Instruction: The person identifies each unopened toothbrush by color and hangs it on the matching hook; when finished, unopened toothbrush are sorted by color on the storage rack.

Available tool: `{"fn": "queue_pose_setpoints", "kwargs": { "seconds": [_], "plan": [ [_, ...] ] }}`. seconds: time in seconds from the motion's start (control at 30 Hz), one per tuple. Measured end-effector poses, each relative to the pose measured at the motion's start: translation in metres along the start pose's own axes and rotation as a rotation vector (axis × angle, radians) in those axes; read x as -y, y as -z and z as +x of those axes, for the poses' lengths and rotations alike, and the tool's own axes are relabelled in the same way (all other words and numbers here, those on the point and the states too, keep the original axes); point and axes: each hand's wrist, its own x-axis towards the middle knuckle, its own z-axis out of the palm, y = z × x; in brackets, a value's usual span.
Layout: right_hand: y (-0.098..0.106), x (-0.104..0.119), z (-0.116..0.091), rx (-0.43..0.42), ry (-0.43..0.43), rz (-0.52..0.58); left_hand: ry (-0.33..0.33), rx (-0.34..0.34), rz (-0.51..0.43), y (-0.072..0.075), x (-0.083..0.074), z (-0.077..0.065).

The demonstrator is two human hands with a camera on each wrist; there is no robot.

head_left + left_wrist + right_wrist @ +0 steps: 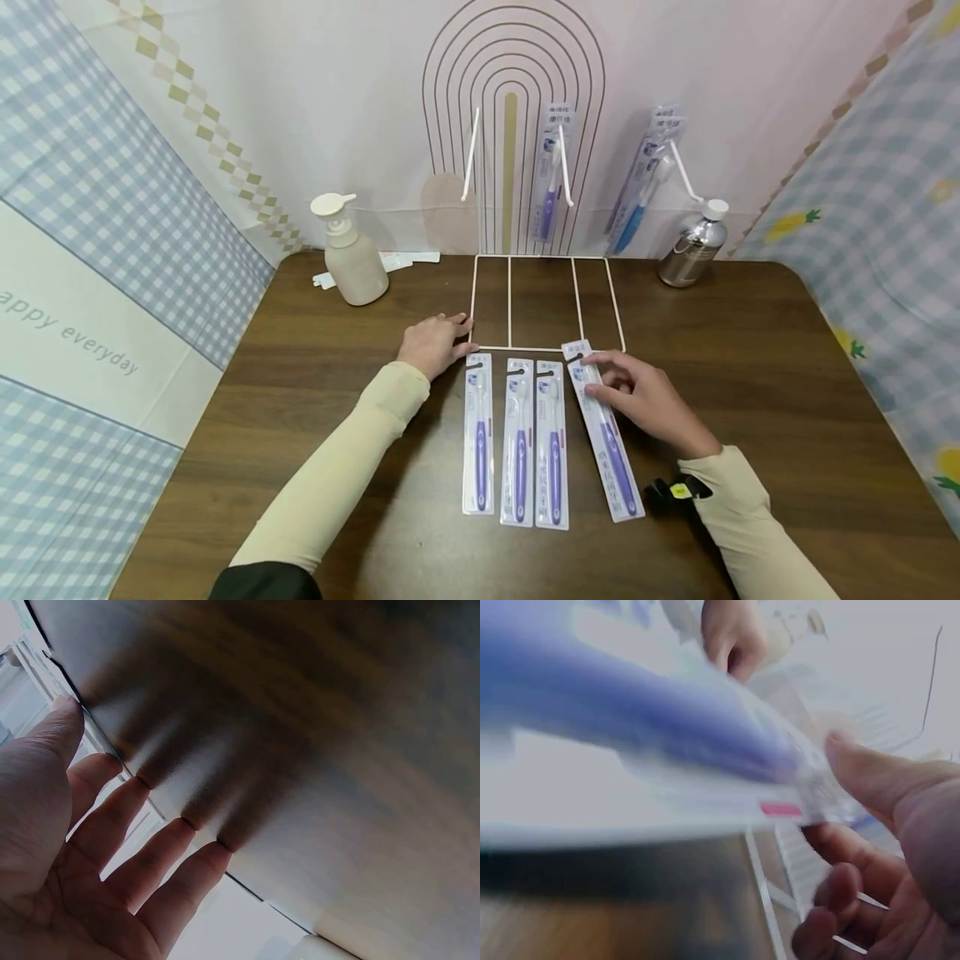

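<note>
My right hand pinches a packaged purple toothbrush near its top end, thumb on one face and index finger behind. The pack slants beside three similar toothbrush packs, the left one, the middle one and the right one, which lie on the wooden table. In the right wrist view the held pack looms close and blurred. My left hand rests its fingertips on the table, at the left edge of a white wire rack. Nothing is in its grasp; its fingers spread in the left wrist view.
White prongs jut from the rack's upright back. A purple toothbrush pack hangs in the middle, and packs with a blue toothbrush hang at right. A pump bottle stands left, a silver bottle right. White strips lie behind the pump bottle.
</note>
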Motion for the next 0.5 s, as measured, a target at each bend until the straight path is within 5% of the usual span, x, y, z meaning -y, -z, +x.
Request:
{"fn": "queue_pose_setpoints", "kwargs": {
  "seconds": [0.5],
  "plan": [
    [0.048, 0.11, 0.053, -0.391, 0.502, -0.019, 0.001, -0.008, -0.015, 0.001, -0.001, 0.0]
  ]
}}
